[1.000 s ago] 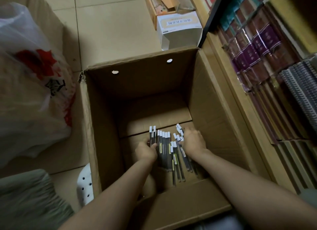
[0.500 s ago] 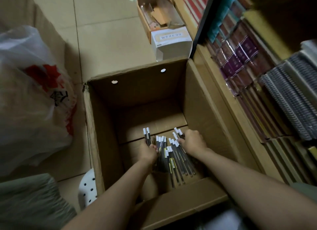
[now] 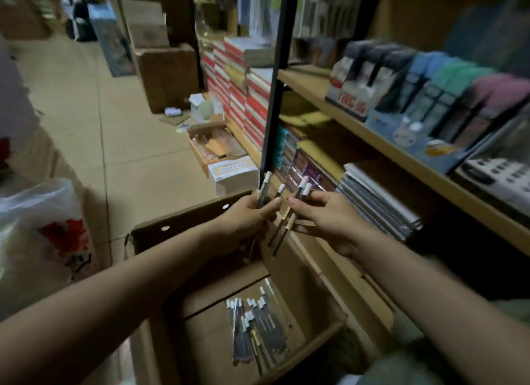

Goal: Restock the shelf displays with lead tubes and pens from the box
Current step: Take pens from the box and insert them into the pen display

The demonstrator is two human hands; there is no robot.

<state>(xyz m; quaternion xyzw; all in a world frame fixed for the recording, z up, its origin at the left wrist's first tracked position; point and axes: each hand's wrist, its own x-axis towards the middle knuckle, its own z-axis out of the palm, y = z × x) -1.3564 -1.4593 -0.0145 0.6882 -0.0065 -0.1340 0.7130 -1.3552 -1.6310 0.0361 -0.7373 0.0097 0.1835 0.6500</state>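
Note:
Both hands are raised above the open cardboard box (image 3: 177, 226). My left hand (image 3: 246, 218) grips a few dark pens with white caps (image 3: 265, 188). My right hand (image 3: 329, 215) pinches other white-capped pens (image 3: 301, 189), which hang down between the two hands. Several more pens (image 3: 258, 327) lie loose on the box floor below. The wooden shelf (image 3: 372, 132) with pen display boxes (image 3: 430, 103) stands to the right, above my right hand.
Spiral notebooks (image 3: 378, 206) are stacked under the shelf board. Stacked books (image 3: 243, 97) and small open cartons (image 3: 218, 149) sit along the shelving further back. A white plastic bag (image 3: 43, 235) lies left of the box. A black upright post (image 3: 275, 83) divides the shelving.
Both hands have lifted out of the box, each holding pens, to shelf height. The view has swung up from the box toward the aisle and shelves.

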